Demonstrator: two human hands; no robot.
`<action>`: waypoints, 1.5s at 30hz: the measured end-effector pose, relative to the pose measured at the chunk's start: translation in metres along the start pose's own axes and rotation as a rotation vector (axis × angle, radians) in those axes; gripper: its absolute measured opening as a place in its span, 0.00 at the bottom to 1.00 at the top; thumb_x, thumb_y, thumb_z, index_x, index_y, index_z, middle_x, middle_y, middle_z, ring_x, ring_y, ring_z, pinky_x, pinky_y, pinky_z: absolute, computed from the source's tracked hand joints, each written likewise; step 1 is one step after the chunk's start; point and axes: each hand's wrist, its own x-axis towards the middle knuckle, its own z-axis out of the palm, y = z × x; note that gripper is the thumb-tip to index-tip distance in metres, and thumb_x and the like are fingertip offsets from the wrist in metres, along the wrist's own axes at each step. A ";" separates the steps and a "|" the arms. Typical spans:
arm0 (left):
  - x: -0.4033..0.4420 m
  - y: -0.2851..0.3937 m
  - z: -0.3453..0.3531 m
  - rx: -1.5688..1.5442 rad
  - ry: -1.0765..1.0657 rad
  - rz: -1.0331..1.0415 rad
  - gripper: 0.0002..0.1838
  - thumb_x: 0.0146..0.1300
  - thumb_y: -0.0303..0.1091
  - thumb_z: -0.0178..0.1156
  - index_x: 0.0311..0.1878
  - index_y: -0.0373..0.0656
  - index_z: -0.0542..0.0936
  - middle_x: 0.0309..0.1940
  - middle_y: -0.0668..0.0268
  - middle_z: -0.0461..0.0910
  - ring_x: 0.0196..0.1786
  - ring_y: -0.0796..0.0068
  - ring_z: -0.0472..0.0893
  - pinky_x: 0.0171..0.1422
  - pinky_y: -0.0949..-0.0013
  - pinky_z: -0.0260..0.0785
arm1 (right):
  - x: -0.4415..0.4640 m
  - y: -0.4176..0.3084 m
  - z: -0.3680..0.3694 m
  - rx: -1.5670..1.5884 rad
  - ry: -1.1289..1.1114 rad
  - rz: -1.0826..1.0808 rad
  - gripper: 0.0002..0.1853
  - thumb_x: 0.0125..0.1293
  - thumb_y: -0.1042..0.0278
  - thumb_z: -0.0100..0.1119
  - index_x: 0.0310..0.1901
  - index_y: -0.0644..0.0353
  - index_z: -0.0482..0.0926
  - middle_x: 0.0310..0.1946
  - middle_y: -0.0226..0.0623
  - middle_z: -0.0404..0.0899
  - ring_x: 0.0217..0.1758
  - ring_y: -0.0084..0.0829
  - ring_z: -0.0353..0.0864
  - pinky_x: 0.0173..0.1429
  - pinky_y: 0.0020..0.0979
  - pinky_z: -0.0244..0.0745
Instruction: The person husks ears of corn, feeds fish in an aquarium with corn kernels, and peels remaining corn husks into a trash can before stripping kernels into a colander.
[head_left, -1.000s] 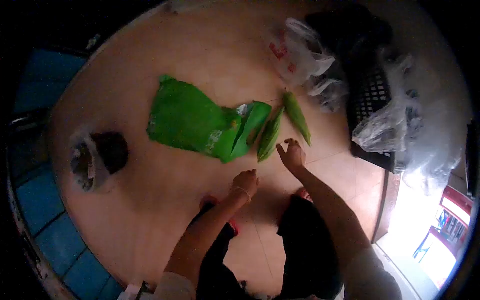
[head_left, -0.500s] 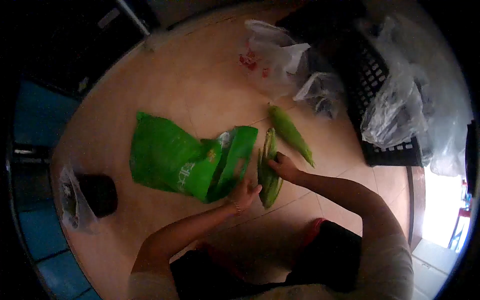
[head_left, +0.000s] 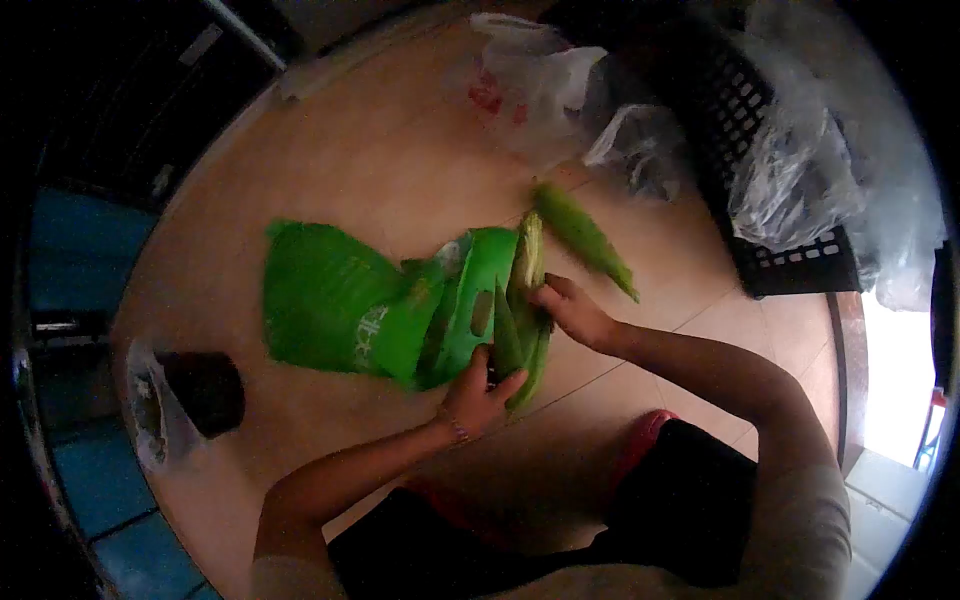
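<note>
A green bag (head_left: 325, 300) with white lettering is lying on the tiled floor (head_left: 400, 160), its mouth and cut-out handle facing the person's right; just to the right of that mouth, a husked-over ear of corn (head_left: 527, 265) is slanting between the person's two hands, its far tip overlapping the bag's edge in view; whether the two are touching, one cannot tell. The left hand (head_left: 480, 393), in front of the bag's mouth, is gripping the near part of the ear, thumb on the near side; a pointed husk leaf (head_left: 508, 335) is standing out from the ear just above that thumb. The right hand (head_left: 575, 310), to the right of the bag, is pinching the ear around its middle, its fingers closing on the husk. A second corn ear (head_left: 585, 240) is lying apart on the floor, beyond the first and to the right of the bag; farther beyond the bag, a clear plastic bag (head_left: 540, 85) with red print is lying crumpled; well to the right of the green bag, a black slatted basket (head_left: 730, 110) is standing with crumpled plastic (head_left: 800, 180) hanging over it; to the bag's left, a dark container (head_left: 208, 392) is sitting beside pale plastic film (head_left: 160, 415).
</note>
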 end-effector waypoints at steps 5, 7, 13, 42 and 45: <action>-0.003 0.001 -0.012 0.128 -0.043 -0.034 0.27 0.55 0.43 0.55 0.50 0.33 0.60 0.41 0.53 0.72 0.41 0.64 0.75 0.45 0.67 0.67 | 0.004 -0.013 0.004 -0.083 0.035 -0.053 0.23 0.57 0.51 0.44 0.35 0.68 0.72 0.20 0.42 0.73 0.24 0.34 0.73 0.30 0.34 0.68; 0.001 -0.001 -0.013 0.121 -0.056 -0.018 0.27 0.56 0.43 0.54 0.51 0.33 0.59 0.41 0.53 0.72 0.41 0.63 0.75 0.45 0.67 0.67 | 0.011 -0.013 0.003 -0.219 0.058 -0.160 0.22 0.57 0.52 0.44 0.33 0.68 0.71 0.21 0.47 0.73 0.25 0.39 0.73 0.30 0.37 0.68; -0.006 0.013 -0.020 -0.120 0.056 0.008 0.28 0.56 0.44 0.54 0.52 0.33 0.59 0.37 0.53 0.74 0.38 0.63 0.75 0.41 0.67 0.67 | -0.009 -0.035 0.013 -0.553 0.035 -0.311 0.21 0.56 0.54 0.48 0.32 0.70 0.68 0.23 0.57 0.72 0.28 0.53 0.73 0.33 0.44 0.68; 0.005 0.072 -0.056 0.683 0.265 0.076 0.19 0.51 0.41 0.53 0.38 0.33 0.68 0.18 0.52 0.73 0.22 0.52 0.74 0.26 0.55 0.67 | -0.017 -0.069 0.055 -0.507 0.079 -0.352 0.15 0.52 0.60 0.52 0.25 0.68 0.72 0.16 0.47 0.73 0.19 0.39 0.75 0.26 0.36 0.69; 0.004 0.062 -0.056 0.681 0.354 0.217 0.17 0.53 0.41 0.49 0.33 0.32 0.68 0.17 0.51 0.73 0.21 0.51 0.74 0.26 0.55 0.67 | -0.011 -0.064 0.055 -0.473 0.049 -0.295 0.13 0.53 0.63 0.50 0.24 0.68 0.71 0.18 0.48 0.74 0.18 0.36 0.74 0.24 0.34 0.69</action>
